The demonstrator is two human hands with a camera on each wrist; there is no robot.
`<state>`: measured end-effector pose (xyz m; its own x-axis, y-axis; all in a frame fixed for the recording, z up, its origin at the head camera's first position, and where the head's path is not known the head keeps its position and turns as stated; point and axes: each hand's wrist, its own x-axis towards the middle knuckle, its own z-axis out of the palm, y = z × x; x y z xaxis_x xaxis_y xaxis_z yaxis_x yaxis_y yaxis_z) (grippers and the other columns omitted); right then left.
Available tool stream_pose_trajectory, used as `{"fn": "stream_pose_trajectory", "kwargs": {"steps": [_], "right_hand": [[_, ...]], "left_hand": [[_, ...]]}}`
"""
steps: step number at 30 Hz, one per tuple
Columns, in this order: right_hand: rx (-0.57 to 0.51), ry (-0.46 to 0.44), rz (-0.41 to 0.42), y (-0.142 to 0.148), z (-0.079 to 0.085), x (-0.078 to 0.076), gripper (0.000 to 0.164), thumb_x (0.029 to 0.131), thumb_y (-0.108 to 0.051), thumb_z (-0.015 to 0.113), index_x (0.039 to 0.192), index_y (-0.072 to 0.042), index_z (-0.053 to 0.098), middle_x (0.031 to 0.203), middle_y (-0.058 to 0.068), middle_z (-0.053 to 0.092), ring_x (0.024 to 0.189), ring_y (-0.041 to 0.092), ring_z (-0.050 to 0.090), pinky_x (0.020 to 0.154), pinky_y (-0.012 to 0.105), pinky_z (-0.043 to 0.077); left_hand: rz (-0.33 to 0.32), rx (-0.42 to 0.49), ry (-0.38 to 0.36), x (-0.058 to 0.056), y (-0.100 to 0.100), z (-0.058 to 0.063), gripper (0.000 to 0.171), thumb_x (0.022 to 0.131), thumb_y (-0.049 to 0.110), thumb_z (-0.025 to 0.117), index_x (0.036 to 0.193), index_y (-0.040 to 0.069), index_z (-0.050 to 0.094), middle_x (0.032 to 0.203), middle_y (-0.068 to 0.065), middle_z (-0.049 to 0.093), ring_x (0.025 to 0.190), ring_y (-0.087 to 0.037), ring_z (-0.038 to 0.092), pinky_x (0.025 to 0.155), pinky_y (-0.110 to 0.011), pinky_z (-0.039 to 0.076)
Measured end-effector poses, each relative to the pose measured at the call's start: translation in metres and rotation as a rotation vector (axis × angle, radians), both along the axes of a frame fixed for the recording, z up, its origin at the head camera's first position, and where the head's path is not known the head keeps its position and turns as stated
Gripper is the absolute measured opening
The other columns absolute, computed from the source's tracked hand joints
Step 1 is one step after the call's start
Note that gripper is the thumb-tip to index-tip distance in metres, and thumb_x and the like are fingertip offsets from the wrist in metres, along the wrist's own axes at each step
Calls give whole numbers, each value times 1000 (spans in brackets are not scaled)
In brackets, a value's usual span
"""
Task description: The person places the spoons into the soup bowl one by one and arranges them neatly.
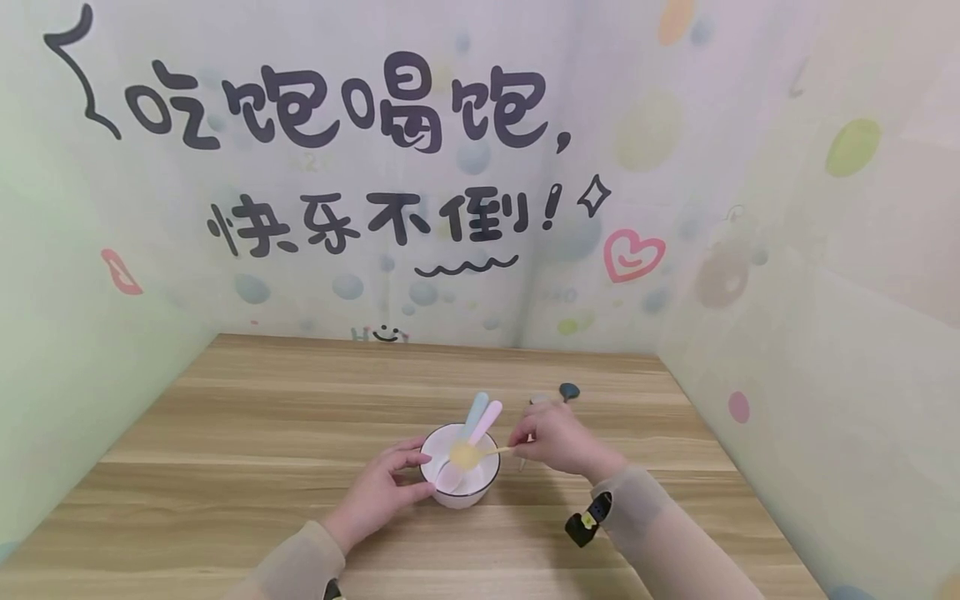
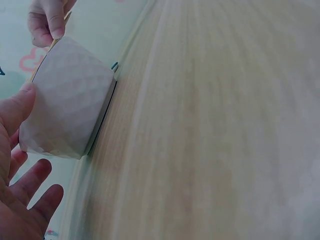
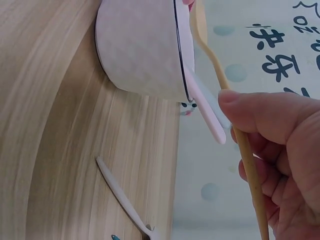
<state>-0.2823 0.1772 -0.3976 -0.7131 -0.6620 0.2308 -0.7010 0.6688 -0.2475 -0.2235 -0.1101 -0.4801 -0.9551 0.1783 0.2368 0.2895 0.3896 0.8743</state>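
Note:
A white bowl (image 1: 459,500) with a dark rim stands on the table, its outside faceted in the left wrist view. My left hand (image 1: 378,485) grips its left side, thumb and fingers spread along the rim. Inside the bowl lean a blue-handled spoon (image 1: 476,412) and a pink spoon (image 1: 489,419), handles pointing up and away. My right hand (image 1: 558,439) pinches the thin handle of a tan spoon (image 3: 248,170) between thumb and fingers. That spoon's head (image 1: 465,455) is over the bowl's opening; whether it touches the other spoons, I cannot tell.
Beyond my right hand lies a dark blue-headed utensil (image 1: 569,391). A pale grey utensil (image 3: 120,192) lies on the wood table (image 1: 300,400), partly hidden by that hand in the head view. Printed walls (image 1: 480,308) border the table at the back and sides.

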Motion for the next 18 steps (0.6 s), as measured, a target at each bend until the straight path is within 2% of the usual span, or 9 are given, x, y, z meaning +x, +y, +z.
{"fn": "stream_pose_trajectory", "kwargs": {"steps": [10, 18], "right_hand": [[74, 27, 75, -10, 1, -4, 5, 79, -20, 79, 80, -23, 75, 73, -21, 52, 72, 0, 48, 82, 37, 33], [135, 97, 128, -18, 3, -6, 6, 80, -21, 78, 79, -26, 74, 74, -21, 53, 75, -1, 50, 80, 35, 32]], "left_hand": [[8, -5, -4, 0, 0, 0, 34, 76, 23, 83, 105, 13, 69, 138, -9, 53, 115, -26, 56, 87, -43, 50], [0, -8, 1, 0, 0, 1, 35, 76, 25, 83, 105, 13, 69, 138, -8, 53, 116, -29, 55, 89, -45, 49]]}}
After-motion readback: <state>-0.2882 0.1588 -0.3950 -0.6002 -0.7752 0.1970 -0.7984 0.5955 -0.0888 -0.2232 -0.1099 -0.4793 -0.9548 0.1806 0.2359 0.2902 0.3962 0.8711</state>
